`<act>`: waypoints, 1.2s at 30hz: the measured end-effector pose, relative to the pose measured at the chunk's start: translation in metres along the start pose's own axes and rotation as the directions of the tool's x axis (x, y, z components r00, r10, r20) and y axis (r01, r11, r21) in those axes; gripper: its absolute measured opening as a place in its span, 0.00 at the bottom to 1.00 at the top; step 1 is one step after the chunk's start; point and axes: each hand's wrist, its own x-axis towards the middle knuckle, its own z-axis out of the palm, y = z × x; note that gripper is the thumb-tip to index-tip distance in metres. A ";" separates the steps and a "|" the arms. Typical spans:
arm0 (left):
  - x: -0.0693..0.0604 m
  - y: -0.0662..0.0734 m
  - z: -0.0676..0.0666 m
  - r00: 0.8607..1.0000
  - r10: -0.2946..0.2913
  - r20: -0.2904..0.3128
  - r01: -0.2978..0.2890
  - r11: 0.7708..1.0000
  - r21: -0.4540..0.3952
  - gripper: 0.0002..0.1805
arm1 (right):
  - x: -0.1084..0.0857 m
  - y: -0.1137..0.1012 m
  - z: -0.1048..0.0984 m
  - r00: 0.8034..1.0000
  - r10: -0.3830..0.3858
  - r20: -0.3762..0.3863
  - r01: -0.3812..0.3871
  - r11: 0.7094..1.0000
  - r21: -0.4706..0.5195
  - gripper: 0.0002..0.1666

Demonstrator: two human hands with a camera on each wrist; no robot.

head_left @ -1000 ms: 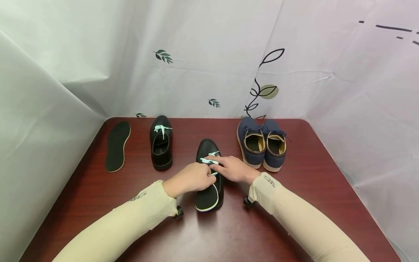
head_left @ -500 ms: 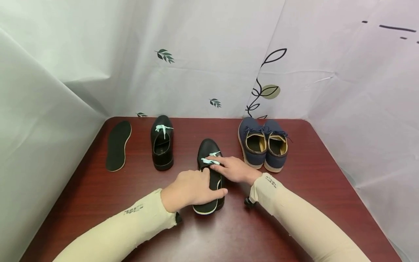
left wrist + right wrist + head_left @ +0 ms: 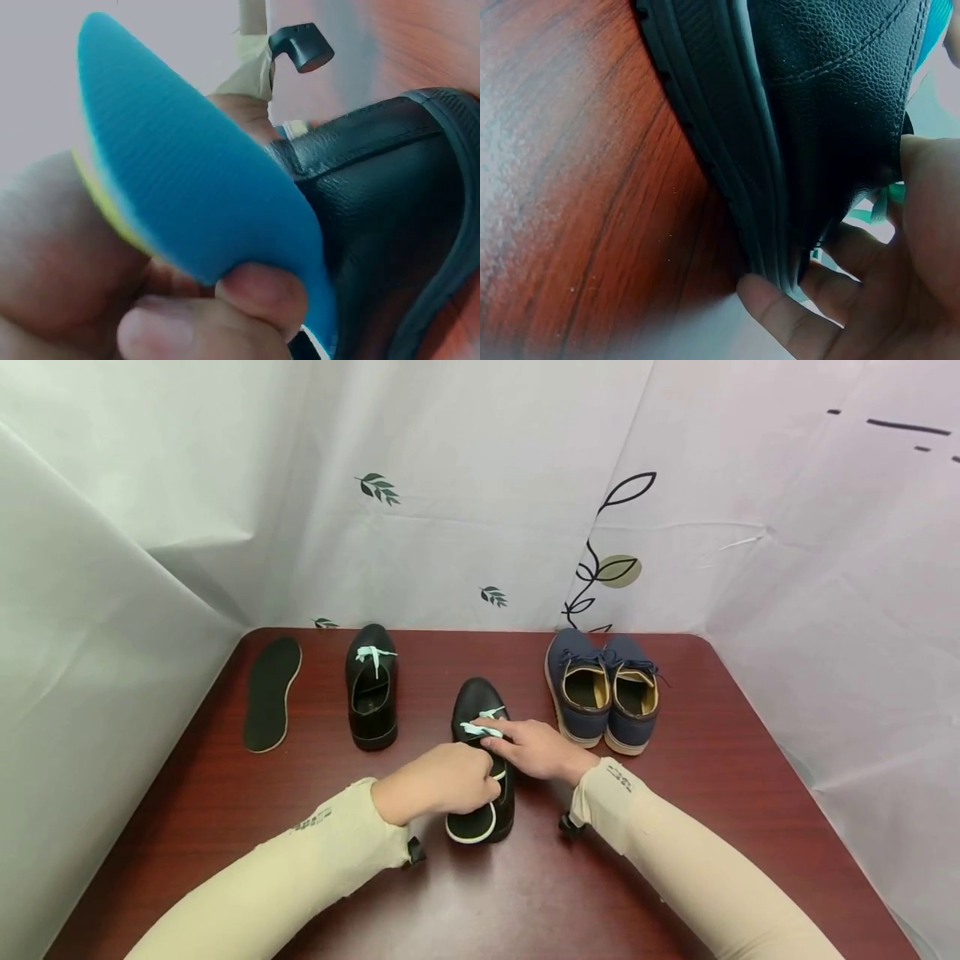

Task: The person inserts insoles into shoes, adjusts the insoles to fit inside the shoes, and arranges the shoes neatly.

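In the head view a black leather shoe (image 3: 476, 702) with pale mint laces (image 3: 482, 729) stands mid-table, toe pointing away. My left hand (image 3: 446, 781) pinches an insole (image 3: 471, 827) whose heel end sticks out of the shoe's opening; its front end is hidden. The left wrist view shows the insole's blue underside (image 3: 180, 165) tilted above the opening, with fingertips curled against it. My right hand (image 3: 536, 749) holds the shoe over its laces. In the right wrist view, the right hand's fingers (image 3: 795, 315) curl at the shoe's side near the sole.
Another black shoe (image 3: 372, 731) with mint laces stands to the left. A loose black insole (image 3: 266, 702) lies at the table's far left. Two navy shoes (image 3: 632, 731) stand side by side at the right. White sheeting (image 3: 450, 543) closes off the back and sides of the table (image 3: 450, 918).
My left hand spread its fingers over the insole half a second ago, and now pinches it again with its middle raised. The right hand has stayed on the shoe.
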 end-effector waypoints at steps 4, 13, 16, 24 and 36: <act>0.009 -0.006 0.001 0.999 -0.037 0.001 0.037 0.999 -0.037 0.15 | 0.000 0.001 0.002 1.000 -0.004 -0.004 0.004 1.000 -0.011 0.27; 0.009 -0.004 0.014 0.986 -0.130 -0.100 0.130 0.991 -0.005 0.24 | 0.000 0.001 0.001 1.000 -0.001 0.007 0.001 1.000 -0.005 0.26; -0.001 0.001 0.014 0.982 -0.180 -0.052 0.182 0.982 0.042 0.41 | 0.000 0.001 0.001 1.000 0.006 0.004 -0.006 1.000 -0.005 0.27; -0.022 0.008 0.007 0.985 -0.161 -0.056 0.161 0.987 0.000 0.27 | -0.001 0.000 0.000 1.000 0.030 0.005 -0.030 1.000 0.008 0.28; -0.016 0.000 0.005 0.989 0.024 -0.145 -0.038 0.995 -0.094 0.18 | 0.000 0.000 0.003 1.000 0.010 -0.018 -0.010 1.000 -0.008 0.28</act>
